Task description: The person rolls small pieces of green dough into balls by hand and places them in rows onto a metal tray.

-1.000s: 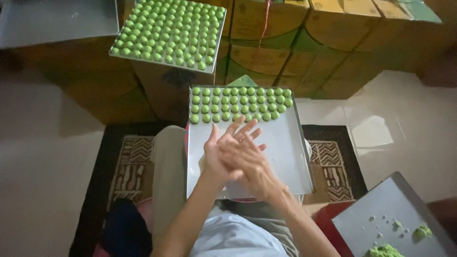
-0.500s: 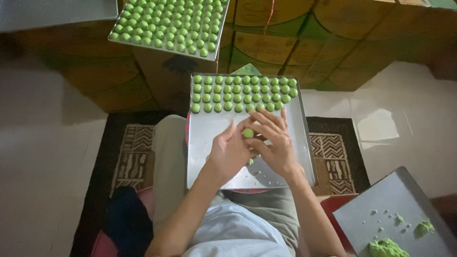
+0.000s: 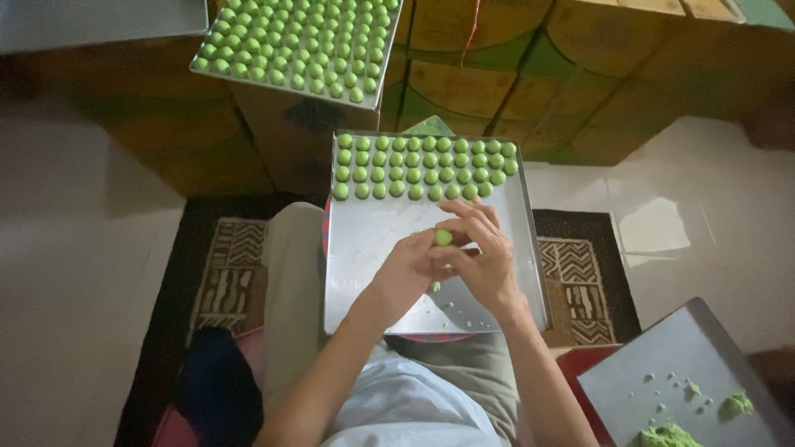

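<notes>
Left hand (image 3: 407, 269) and right hand (image 3: 484, 252) meet over the metal tray (image 3: 364, 248) on the lap, fingertips closed together on one green dough ball (image 3: 443, 237). Rows of finished balls (image 3: 422, 165) fill the tray's far end.

Both forearms reach forward and meet in front of the body. The left hand (image 3: 407, 269) lies palm-up, fingers curled inward. The right hand (image 3: 484, 257) arches beside it, touching, its fingertips (image 3: 457, 225) bent down toward the left hand's fingertips.

Both hands' fingers (image 3: 464, 236) pinch a green dough ball (image 3: 443, 237) above the metal tray (image 3: 364, 248).
</notes>
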